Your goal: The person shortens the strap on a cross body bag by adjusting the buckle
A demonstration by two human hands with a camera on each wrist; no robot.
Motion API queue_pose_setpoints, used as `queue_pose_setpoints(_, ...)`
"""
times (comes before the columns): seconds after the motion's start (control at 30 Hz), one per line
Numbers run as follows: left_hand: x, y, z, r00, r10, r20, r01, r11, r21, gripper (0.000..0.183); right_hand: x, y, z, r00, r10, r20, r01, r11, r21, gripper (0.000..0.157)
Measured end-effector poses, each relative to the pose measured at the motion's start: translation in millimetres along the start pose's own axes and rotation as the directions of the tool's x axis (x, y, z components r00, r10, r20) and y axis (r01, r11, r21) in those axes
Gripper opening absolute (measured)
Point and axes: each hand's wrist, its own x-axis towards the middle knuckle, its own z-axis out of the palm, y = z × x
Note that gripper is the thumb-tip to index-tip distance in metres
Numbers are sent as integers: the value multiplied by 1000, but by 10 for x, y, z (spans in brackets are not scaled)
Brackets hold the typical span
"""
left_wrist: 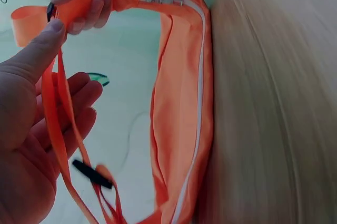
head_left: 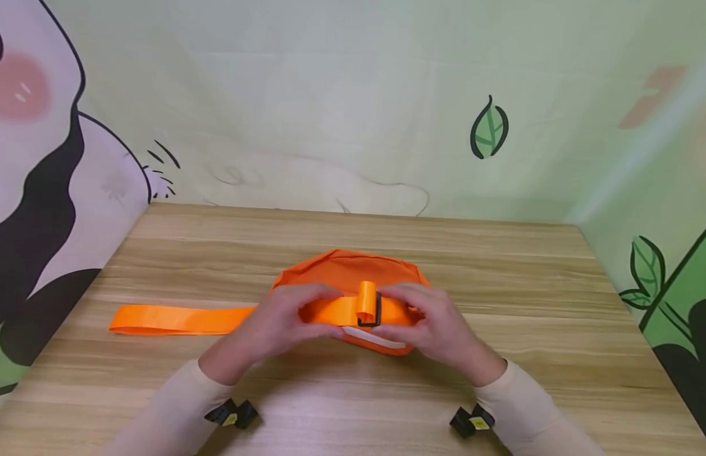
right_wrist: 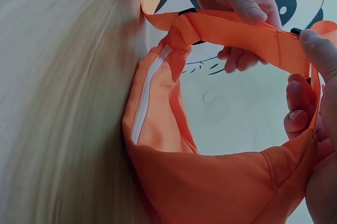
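Observation:
An orange waist bag [head_left: 381, 265] rests on the table, its white zipper [head_left: 375, 339] facing the person. Its orange strap [head_left: 330, 311] is raised in front of the bag. A black slide buckle [head_left: 378, 309] sits on the strap, with a short strap loop [head_left: 366, 299] standing up through it. My left hand [head_left: 275, 320] holds the strap left of the buckle, thumb below and index finger above. From the right, my right hand [head_left: 438, 326] pinches the strap right at the buckle. A second black buckle [left_wrist: 92, 174] shows farther along the strap in the left wrist view.
A long folded strap end [head_left: 182, 320] lies to the left across the wood-grain table [head_left: 353, 405]. Behind the table stands a pale green wall [head_left: 307, 114] printed with leaves and a panda. Black wrist devices [head_left: 471, 421] sit on both sleeves.

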Motion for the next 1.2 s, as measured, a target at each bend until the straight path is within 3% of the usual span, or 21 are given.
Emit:
queue_pose_setpoints(0.43,-227,-179,-220,999,-50,-2,50,995,89,47,-36,56,-43,1000,-25,-17,26,999,27,48)
queue_pose_setpoints(0.7,-350,-323,-308,993,85,-83,-68,980,185,51,-36,70,-40,997,-63,-39,64,997,46,47)
queue_pose_setpoints(0.93,-472,-339,-486,997,-31,-77,46,978,203,45,-76,72,-82,999,14,-46,-12,999,50,54)
queue_pose_setpoints(1.07,-473,-377,-520,996,-86,0,84,977,197,49,-73,83,-90,999,6,-41,-4,998,59,48)
queue_pose_setpoints(1.2,-366,-286,-464,988,-132,77,116,976,183,57,-61,82,-80,999,-1,-38,3,998,64,46)
